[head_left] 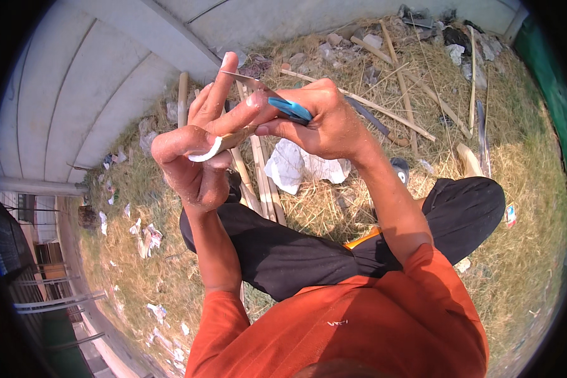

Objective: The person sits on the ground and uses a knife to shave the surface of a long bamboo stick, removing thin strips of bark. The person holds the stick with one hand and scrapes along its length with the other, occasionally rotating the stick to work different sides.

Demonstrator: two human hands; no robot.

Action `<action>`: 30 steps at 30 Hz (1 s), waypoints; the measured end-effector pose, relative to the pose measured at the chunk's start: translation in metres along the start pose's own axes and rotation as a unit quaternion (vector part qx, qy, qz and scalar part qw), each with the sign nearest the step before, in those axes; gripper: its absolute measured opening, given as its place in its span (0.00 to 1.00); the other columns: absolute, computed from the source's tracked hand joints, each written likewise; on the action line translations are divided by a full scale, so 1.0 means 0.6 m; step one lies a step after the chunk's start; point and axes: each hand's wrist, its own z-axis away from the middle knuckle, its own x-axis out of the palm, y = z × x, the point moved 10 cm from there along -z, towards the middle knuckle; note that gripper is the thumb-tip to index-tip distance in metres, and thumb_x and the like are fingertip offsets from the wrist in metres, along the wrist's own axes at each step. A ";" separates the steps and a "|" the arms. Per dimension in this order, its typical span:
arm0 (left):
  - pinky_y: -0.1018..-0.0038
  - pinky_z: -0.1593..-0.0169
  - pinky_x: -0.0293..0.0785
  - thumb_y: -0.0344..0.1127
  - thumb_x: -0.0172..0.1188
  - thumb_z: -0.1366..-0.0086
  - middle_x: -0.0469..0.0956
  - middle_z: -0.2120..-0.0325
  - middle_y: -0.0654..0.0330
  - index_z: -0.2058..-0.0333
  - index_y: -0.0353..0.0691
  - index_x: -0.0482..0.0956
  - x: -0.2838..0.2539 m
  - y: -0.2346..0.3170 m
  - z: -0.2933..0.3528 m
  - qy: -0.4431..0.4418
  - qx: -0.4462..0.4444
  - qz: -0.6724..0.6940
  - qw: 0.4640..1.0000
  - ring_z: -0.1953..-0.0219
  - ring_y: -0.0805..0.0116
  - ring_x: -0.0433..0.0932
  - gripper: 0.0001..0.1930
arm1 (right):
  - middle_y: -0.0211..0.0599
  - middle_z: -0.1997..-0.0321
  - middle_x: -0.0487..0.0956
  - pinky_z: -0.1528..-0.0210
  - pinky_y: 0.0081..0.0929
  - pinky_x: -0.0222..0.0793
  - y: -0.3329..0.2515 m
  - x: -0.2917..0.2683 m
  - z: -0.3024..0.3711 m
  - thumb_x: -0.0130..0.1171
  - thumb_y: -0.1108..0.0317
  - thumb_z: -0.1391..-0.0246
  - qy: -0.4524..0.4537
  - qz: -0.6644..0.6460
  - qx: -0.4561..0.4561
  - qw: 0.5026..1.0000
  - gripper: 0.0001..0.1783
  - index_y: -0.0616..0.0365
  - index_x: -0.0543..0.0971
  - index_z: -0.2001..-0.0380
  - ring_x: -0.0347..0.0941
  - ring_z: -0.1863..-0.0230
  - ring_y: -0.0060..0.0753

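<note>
My left hand (195, 170) is closed around a short curved piece, light brown with a pale white edge (208, 151); it looks like wood or bamboo, though most of it is hidden by the fingers. Two of that hand's fingers stretch upward beside the blade. In my right hand (334, 120) is a blue utility knife (290, 109), its long thin blade pointing up and left over the left fingers. Both hands meet in front of me above my crossed legs, the right fingertips close to the brown piece. Whether the blade touches it, I cannot tell.
Long wooden strips (264, 179) lie under the hands beside crumpled white sheets (305, 167). A dark-bladed tool with a wooden handle (394, 137) rests on dry grass. Farther off are loose sticks (397, 82), rubble and a concrete wall (94, 101); litter (148, 239) lies at left.
</note>
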 end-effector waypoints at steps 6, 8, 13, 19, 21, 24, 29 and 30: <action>0.54 0.36 0.49 0.44 0.50 0.31 0.80 0.58 0.46 0.62 0.47 0.55 -0.002 0.006 0.002 0.002 0.003 -0.027 1.000 0.38 0.34 0.61 0.13 | 0.35 0.84 0.75 0.80 0.23 0.63 -0.042 -0.041 -0.005 0.63 0.75 0.53 0.060 0.094 0.009 0.994 0.02 0.62 0.79 0.75 0.72 0.84 0.28; 0.56 0.36 0.49 0.41 0.50 0.31 0.80 0.58 0.45 0.62 0.47 0.55 0.009 0.014 -0.004 -0.029 -0.012 -0.075 0.997 0.39 0.35 0.63 0.12 | 0.32 0.83 0.75 0.80 0.18 0.61 -0.057 -0.048 0.000 0.63 0.77 0.53 0.062 0.113 0.015 0.992 0.02 0.63 0.79 0.75 0.71 0.83 0.21; 0.53 0.38 0.56 0.39 0.49 0.30 0.78 0.57 0.38 0.60 0.47 0.55 -0.080 -0.014 0.026 0.107 -0.049 -0.114 0.986 0.44 0.39 0.70 0.11 | 0.28 0.86 0.70 0.89 0.16 0.51 -0.101 -0.174 0.094 0.59 0.77 0.49 0.251 -0.205 0.142 0.935 0.05 0.64 0.73 0.74 0.60 0.90 0.12; 0.44 0.44 0.67 0.42 0.47 0.29 0.75 0.54 0.35 0.52 0.45 0.56 -0.113 -0.020 0.045 0.144 -0.080 -0.024 0.986 0.51 0.37 0.76 0.14 | 0.30 0.85 0.71 0.77 0.27 0.63 -0.008 -0.279 0.224 0.63 0.61 0.45 0.122 0.480 0.408 0.767 0.24 0.68 0.73 0.51 0.69 0.83 0.26; 0.44 0.47 0.70 0.43 0.46 0.29 0.75 0.55 0.37 0.51 0.44 0.56 -0.103 -0.012 0.040 0.126 -0.063 -0.020 0.990 0.52 0.37 0.76 0.15 | 0.44 0.82 0.73 0.71 0.35 0.66 0.041 -0.192 0.231 0.57 0.53 0.41 0.157 0.276 0.437 0.841 0.27 0.61 0.68 0.48 0.72 0.79 0.39; 0.50 0.54 0.77 0.45 0.46 0.29 0.78 0.59 0.43 0.49 0.44 0.60 -0.097 -0.017 0.045 0.147 -0.072 0.019 0.986 0.60 0.44 0.80 0.16 | 0.48 0.84 0.71 0.74 0.43 0.61 0.054 -0.032 0.188 0.44 0.55 0.34 0.065 0.092 0.409 0.905 0.18 0.62 0.69 0.59 0.72 0.79 0.49; 0.58 0.62 0.75 0.48 0.42 0.29 0.74 0.70 0.54 0.50 0.46 0.65 -0.085 -0.028 0.050 0.139 -0.070 0.090 0.984 0.73 0.60 0.75 0.16 | 0.57 0.85 0.70 0.76 0.48 0.61 0.054 0.084 0.106 0.41 0.57 0.33 0.002 0.048 0.352 0.935 0.17 0.62 0.69 0.64 0.69 0.77 0.66; 0.63 0.66 0.70 0.48 0.41 0.28 0.71 0.72 0.57 0.50 0.47 0.65 -0.076 -0.025 0.046 0.123 -0.067 0.080 0.987 0.76 0.66 0.68 0.16 | 0.57 0.85 0.69 0.76 0.47 0.61 0.059 0.094 0.101 0.41 0.58 0.33 -0.008 0.049 0.356 0.933 0.16 0.61 0.69 0.65 0.68 0.77 0.66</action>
